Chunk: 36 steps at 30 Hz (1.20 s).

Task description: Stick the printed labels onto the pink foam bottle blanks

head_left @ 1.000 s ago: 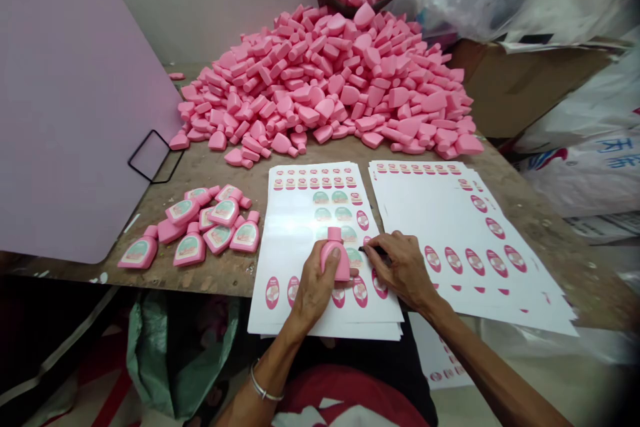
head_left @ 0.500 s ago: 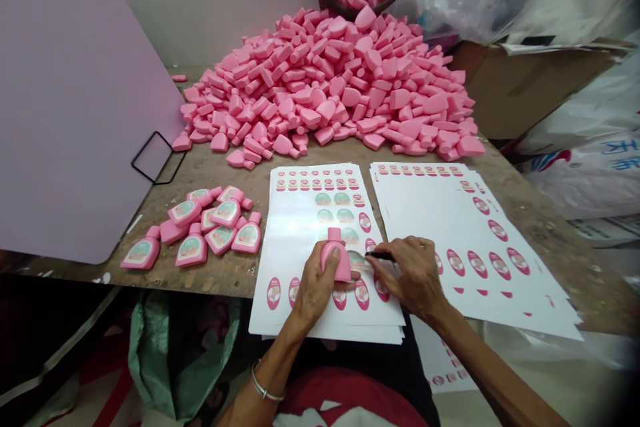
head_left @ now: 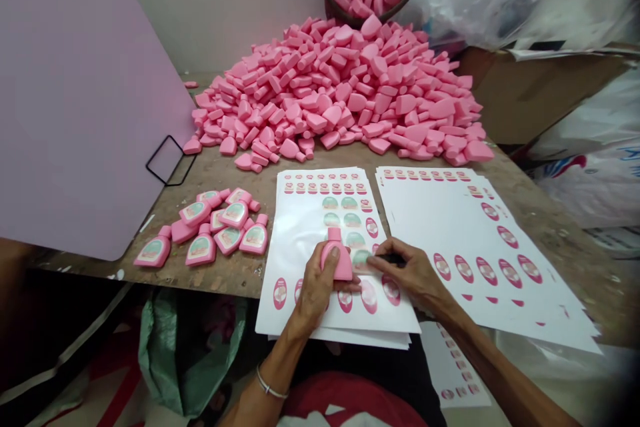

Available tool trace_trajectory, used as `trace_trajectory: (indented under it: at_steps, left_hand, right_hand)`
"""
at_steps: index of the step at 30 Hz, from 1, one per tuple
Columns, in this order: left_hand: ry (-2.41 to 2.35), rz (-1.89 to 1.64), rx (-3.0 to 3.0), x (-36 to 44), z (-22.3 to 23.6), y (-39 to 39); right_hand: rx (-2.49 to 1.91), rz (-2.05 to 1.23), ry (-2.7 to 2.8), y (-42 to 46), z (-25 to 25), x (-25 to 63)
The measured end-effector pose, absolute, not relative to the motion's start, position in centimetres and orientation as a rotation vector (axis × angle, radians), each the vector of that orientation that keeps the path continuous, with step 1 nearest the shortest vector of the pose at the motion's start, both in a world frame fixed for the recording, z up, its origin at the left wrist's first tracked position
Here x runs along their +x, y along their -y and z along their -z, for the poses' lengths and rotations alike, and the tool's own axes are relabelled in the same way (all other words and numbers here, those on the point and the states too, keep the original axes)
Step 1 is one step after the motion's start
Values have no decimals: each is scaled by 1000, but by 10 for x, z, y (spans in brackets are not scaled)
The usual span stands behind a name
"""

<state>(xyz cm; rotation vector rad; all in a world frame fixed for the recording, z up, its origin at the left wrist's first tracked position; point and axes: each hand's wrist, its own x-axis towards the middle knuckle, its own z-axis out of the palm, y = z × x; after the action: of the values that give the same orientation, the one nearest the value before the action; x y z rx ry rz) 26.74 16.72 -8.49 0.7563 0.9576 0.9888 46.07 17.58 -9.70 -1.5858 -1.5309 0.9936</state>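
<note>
**Bottle:** pink plastic bottle (head_left: 336,262) in the left hand, upright, neck pointing away from the body, directly over the label sheets; contact with the sheet impossible to tell.
**Handling:** probably light, stiff and hollow; matte finish, so likely not slippery, and not fragile.
**Best hold:** around the wide flat body, neck free.
**Left hand (head_left: 316,294):** clenched around the bottle's body.
**Right hand (head_left: 410,274):** just right of the bottle, pinching a small black tool (head_left: 395,258), partly hidden, beside a green oval label (head_left: 361,260).
**Under the hands:** stacked label sheets (head_left: 300,260), with a second stack (head_left: 450,227) to the right.
**Left of the hands:** labelled pink bottles (head_left: 201,248) in a loose cluster on the worn wooden bench (head_left: 225,174).
**Ahead of the hands:** a heap of unlabelled pink bottles (head_left: 340,100) below a tilted woven basket (head_left: 380,14).
**Room:** lilac board (head_left: 85,100) at far left, cardboard box (head_left: 530,94) and white plastic sacks (head_left: 590,194) at far right.
</note>
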Motion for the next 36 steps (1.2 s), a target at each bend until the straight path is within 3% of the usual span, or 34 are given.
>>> trace_trajectory:
  at_steps: [4, 11, 36]
  left_hand:
    - [-833, -1032, 535, 267, 85, -167]
    - [-736, -994, 382, 267, 65, -164]
    - [-686, -965, 437, 265, 56, -162]
  right_hand:
    - [-1583, -974, 1331, -178, 74, 463]
    - [-1523, -1033, 1458, -166, 45, 428]
    - [-1505, -986, 1564, -163, 51, 420]
